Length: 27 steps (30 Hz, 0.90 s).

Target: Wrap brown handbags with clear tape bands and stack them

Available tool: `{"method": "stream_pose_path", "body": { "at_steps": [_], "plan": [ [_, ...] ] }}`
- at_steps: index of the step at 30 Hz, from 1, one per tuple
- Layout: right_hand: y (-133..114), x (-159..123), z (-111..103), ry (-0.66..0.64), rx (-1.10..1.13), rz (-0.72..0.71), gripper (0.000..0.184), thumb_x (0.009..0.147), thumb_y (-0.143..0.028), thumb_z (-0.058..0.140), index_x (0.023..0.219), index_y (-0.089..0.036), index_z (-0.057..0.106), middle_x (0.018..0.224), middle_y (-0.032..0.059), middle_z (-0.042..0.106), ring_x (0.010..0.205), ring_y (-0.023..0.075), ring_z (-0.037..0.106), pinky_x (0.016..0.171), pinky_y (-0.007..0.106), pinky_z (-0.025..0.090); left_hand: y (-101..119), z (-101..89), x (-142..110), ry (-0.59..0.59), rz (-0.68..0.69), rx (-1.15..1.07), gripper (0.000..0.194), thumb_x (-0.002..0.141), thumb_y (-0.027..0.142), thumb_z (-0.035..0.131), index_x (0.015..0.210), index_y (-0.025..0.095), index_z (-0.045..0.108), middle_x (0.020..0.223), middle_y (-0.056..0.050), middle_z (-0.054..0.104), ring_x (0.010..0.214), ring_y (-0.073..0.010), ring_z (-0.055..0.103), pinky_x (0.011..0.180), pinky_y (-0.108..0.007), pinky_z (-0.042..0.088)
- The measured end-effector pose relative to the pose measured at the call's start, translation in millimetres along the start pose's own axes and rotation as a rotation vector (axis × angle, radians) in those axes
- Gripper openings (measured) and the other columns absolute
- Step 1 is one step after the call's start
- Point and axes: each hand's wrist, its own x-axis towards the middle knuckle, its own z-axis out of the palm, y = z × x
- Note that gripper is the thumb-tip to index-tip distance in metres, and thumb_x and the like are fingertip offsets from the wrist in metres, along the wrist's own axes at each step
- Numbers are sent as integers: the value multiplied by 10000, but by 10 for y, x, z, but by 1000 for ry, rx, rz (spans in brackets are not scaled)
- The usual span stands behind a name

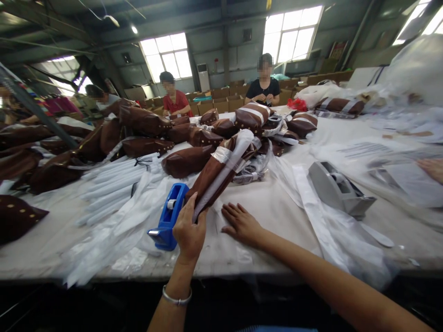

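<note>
My left hand (191, 229) grips the near end of a folded brown leather-like bundle (215, 177), raised at a slant. A white wrapped tube (223, 174) lies along the bundle, and clear tape or film shines near its far end. My right hand (244, 225) lies palm down on the pale tabletop (280, 203), fingers stretched out, holding nothing. Just left of my left hand stands a blue tape dispenser (170, 214). Coiled grey cord (247, 174) sits behind the bundle.
Brown studded pieces (145, 121) are heaped at the back left. White wrapped tubes (107, 186) and plastic film (110, 235) spread on the left. A grey tape dispenser (337, 186) stands right. Co-workers (263, 87) are across the table; another person's hand (431, 169) shows at the right edge.
</note>
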Motion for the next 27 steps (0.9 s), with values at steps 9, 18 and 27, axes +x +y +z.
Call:
{"method": "stream_pose_path", "body": {
  "at_steps": [9,18,27],
  "plan": [
    [-44,136,91,198,-83,73,595,1009,-460,454,1505,-133,414,1540,180,410,1451,323,351,1194,549,271,3,-18,-9,-8,15,-26,483,906,282,638,1381,254,556,1265,-76,696,1146,-264,667,965,-391,546],
    [-133,35,41,181,40,-115,512,1007,-411,462,1431,-129,515,1439,181,543,1373,298,476,1168,535,350,90,23,-41,34,136,2,440,918,189,600,1357,191,578,1236,-100,708,1140,-238,673,982,-364,547],
    [-304,-605,-886,407,172,-398,269,972,-238,509,1179,-257,680,1078,66,748,1019,217,696,914,357,573,194,49,-651,-110,482,-34,428,940,65,479,1301,243,625,1251,-34,705,1240,-182,613,1100,-389,474]
  ]
}}
